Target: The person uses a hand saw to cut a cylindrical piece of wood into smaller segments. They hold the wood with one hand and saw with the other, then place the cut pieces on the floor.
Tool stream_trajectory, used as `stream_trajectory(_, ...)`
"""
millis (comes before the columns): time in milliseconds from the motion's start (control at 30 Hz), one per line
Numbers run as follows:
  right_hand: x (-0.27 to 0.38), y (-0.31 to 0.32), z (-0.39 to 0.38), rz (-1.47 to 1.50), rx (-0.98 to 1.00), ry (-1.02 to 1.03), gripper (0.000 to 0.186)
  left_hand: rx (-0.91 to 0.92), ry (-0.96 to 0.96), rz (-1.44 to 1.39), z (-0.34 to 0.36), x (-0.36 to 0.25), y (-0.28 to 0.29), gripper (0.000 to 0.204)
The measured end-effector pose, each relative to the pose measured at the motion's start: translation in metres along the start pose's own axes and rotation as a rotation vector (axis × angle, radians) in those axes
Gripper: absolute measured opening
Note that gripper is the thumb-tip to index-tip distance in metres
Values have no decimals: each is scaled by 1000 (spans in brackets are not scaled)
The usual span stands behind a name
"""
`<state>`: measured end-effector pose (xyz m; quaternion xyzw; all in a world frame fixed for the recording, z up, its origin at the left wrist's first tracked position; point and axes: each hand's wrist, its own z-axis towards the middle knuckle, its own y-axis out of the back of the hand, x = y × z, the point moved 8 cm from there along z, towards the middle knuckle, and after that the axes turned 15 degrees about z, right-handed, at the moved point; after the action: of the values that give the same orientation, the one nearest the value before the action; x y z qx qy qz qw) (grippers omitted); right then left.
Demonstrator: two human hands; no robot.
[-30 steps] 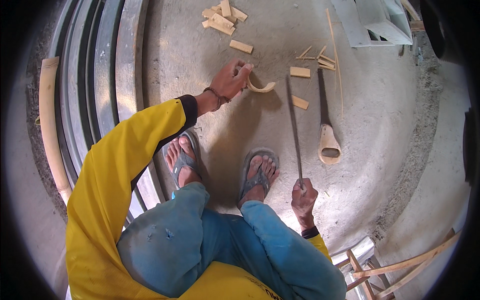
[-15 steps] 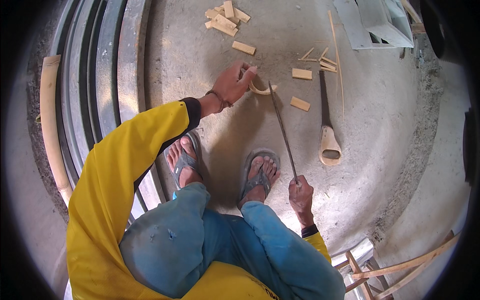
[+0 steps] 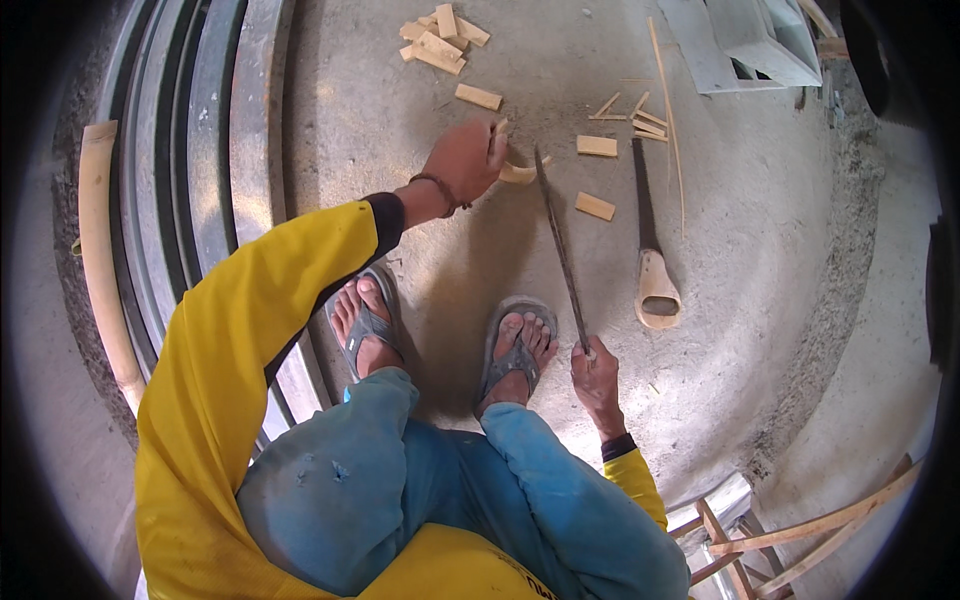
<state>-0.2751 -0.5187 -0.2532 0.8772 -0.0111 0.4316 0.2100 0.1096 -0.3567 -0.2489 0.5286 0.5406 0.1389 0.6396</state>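
Note:
My left hand (image 3: 464, 160) is closed on a short curved piece of split bamboo (image 3: 519, 174), whose pale rim shows beyond the fingers. The rest of the piece is hidden behind the hand. In my right hand (image 3: 596, 378) is the handle end of a long, narrow, dark machete (image 3: 562, 255), its blade seen nearly edge-on. The machete's tip points away from me and reaches the right end of the bamboo piece; I cannot tell whether they touch.
Flat bamboo pieces (image 3: 437, 45) lie piled at the far side, with single slats (image 3: 596, 206) nearer. A wooden-handled handsaw (image 3: 654, 270) lies at right beside thin bamboo strips (image 3: 649, 118). Metal beams (image 3: 215, 130) and a bamboo pole (image 3: 98, 240) line the left. Sandalled feet (image 3: 520, 345) stand below.
My left hand has turned slightly, and the bamboo piece has tilted in it, showing more of its curved side. The machete and my right hand have shifted a little left and away from me.

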Motion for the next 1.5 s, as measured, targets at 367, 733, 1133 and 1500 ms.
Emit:
stream_trajectory(367,38,5,-48,758,272,-688,17,46,11,-12,-16,-6,-4,33)
stream_trajectory(733,27,21,-35,430,-93,-176,22,-143,39,-716,-15,-5,51,30)
stream_trajectory(1133,26,25,-24,159,-116,19,19,-303,-377,-710,-15,-77,147,31)
stream_trajectory(1500,36,24,-29,-33,-112,36,9,43,-1,-122,5,-4,62,25)
